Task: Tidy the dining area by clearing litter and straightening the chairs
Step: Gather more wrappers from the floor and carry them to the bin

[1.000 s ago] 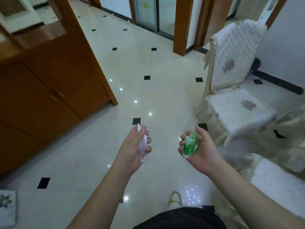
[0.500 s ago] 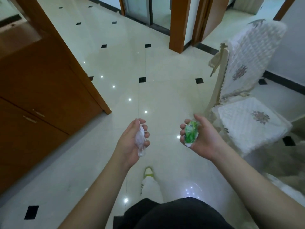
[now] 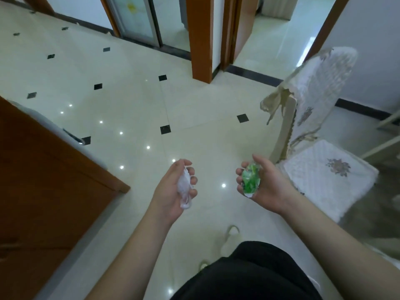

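Gripping a crumpled white wrapper (image 3: 184, 190) in the left hand (image 3: 173, 191) and a green wrapper (image 3: 250, 180) in the right hand (image 3: 263, 186), a person stands with a covered chair (image 3: 320, 148) at two o'clock.

Crumpled wrappers (image 3: 250, 180) in both hands

glossy tiled floor (image 3: 194, 118) — a covered chair (image 3: 320, 161) stands on it

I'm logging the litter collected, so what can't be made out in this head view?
- Crumpled white wrapper: print unreadable, curled left hand fingers cover it.
- Crumpled green-and-white wrapper: label blurred, partly inside the right hand.
- White quilted-cover chair: legs hidden under the cover.
- No bin in frame.
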A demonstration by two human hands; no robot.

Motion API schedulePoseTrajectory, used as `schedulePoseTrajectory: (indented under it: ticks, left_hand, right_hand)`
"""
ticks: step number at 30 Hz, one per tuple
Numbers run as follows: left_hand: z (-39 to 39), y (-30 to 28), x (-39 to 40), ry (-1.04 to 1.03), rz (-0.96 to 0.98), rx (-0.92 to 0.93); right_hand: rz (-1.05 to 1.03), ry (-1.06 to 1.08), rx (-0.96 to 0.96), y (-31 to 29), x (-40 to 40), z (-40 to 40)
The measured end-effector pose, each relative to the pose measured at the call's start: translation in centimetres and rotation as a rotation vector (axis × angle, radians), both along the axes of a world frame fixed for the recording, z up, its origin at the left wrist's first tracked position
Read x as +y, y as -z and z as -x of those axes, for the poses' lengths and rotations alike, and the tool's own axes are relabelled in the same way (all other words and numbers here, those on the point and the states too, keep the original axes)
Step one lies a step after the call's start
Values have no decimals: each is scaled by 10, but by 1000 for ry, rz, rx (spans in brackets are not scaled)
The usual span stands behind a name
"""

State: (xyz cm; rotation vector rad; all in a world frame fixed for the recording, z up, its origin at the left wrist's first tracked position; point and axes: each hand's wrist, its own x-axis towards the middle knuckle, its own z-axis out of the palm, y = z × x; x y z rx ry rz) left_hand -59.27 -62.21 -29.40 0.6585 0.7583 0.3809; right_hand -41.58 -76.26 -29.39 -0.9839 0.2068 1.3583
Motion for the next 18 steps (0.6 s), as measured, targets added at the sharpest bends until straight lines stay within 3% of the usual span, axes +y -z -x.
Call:
schedulePoseTrajectory:
  ticks: [6, 18]
  left_hand:
    - [-88, 13, 56, 101, -62, 82]
    - [-282, -27, 175, 114, -20, 92]
  right_hand:
    - [-1, 29, 10, 10, 64, -80]
    - [42, 87, 49, 8, 179, -240]
